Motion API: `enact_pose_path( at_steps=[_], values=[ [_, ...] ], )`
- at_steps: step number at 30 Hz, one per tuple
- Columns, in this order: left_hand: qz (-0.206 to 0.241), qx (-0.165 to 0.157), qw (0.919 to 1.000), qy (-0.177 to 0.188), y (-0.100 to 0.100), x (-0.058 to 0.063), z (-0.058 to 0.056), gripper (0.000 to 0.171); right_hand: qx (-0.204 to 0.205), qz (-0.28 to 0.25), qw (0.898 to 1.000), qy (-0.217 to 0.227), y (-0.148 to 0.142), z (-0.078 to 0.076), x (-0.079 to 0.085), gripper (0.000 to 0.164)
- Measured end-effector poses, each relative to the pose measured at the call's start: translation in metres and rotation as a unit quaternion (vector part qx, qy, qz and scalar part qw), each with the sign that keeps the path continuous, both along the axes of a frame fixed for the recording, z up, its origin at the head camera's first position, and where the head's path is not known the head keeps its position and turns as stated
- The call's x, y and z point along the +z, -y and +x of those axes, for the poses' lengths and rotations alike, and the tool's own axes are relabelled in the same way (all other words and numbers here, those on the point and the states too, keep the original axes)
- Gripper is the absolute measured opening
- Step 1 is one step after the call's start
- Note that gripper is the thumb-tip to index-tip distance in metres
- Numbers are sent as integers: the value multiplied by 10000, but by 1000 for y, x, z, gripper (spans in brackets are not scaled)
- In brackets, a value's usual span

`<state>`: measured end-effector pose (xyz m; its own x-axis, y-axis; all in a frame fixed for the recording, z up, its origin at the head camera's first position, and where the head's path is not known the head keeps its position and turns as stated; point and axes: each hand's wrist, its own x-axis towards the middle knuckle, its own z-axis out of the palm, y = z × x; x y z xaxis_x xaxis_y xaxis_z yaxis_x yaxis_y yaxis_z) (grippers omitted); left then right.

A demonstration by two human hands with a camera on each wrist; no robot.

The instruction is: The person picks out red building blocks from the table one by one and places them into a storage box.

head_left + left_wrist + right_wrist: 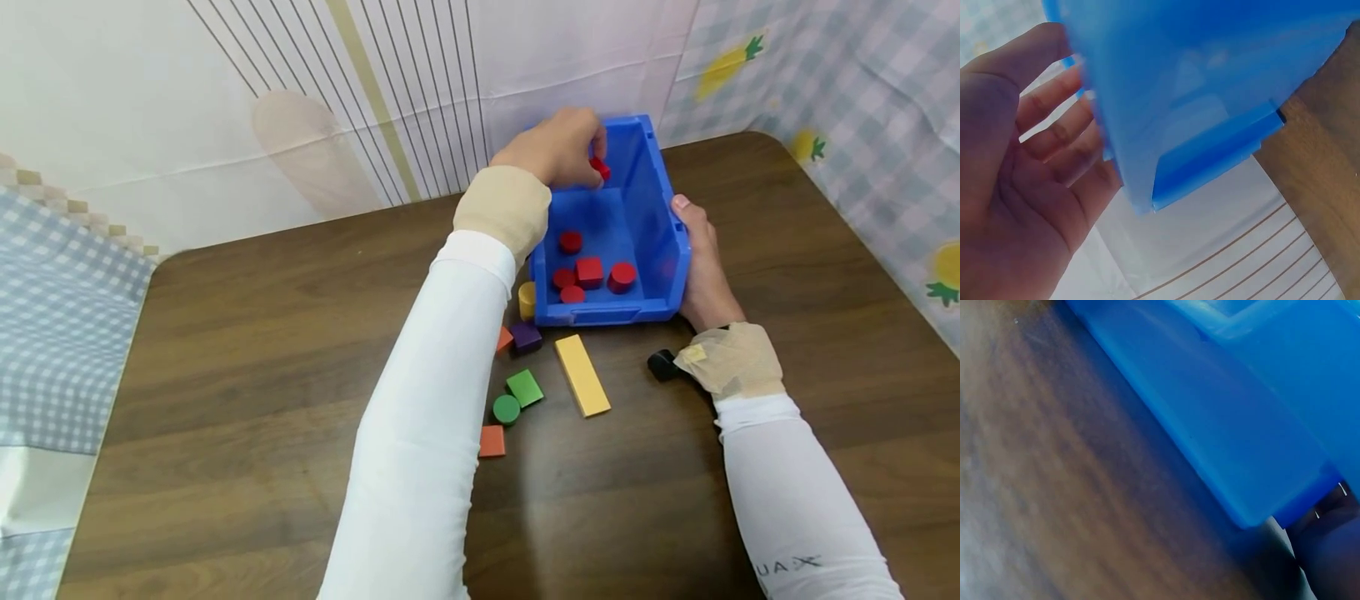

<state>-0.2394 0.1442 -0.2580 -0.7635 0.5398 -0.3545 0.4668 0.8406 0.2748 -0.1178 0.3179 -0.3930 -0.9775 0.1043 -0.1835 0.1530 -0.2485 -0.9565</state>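
A blue plastic bin [654, 208] stands on the table near the curtain, its far end raised by wall height or tilt, I cannot tell which. Over its far left part, my left hand [555, 150] pinches a small red block [600, 169] between thumb and fingers. The left wrist view shows this hand [1029, 162] beside the bin's outer wall [1141, 112], the block hidden. My right hand [707, 271] grips the right side wall, thumb on the rim. Lying on the bin floor are several red pieces, among them a red cube [588, 272] and a red cylinder [622, 277].
In front of the bin lie a yellow plank [582, 376], a purple block [527, 337], a green block [525, 387], a green cylinder [506, 409] and an orange block [492, 442]. A yellow cylinder [527, 302] stands by its left corner. My left forearm partly covers this area.
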Motion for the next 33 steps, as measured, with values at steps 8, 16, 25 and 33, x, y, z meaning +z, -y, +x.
enact_pose_path(
  at_steps=[8, 16, 25, 33],
  values=[
    [14, 146, 9999, -4, -5, 7, 0, 28, 30, 75, 9999, 63, -4, 1, 2, 70],
    [-167, 134, 9998, 19, -11, 18, -4, 18, 65, 131, 9998, 142, -7, 3, 3, 71],
    [-418, 4, 9991, 119, -25, 16, -6, 18, 73, 111, 9997, 206, -5, 5, 3, 70],
    [-569, 329, 9978, 49, -48, 16, 5, 34, 24, 144, 9998, 121, -10, 5, 6, 70]
  ],
)
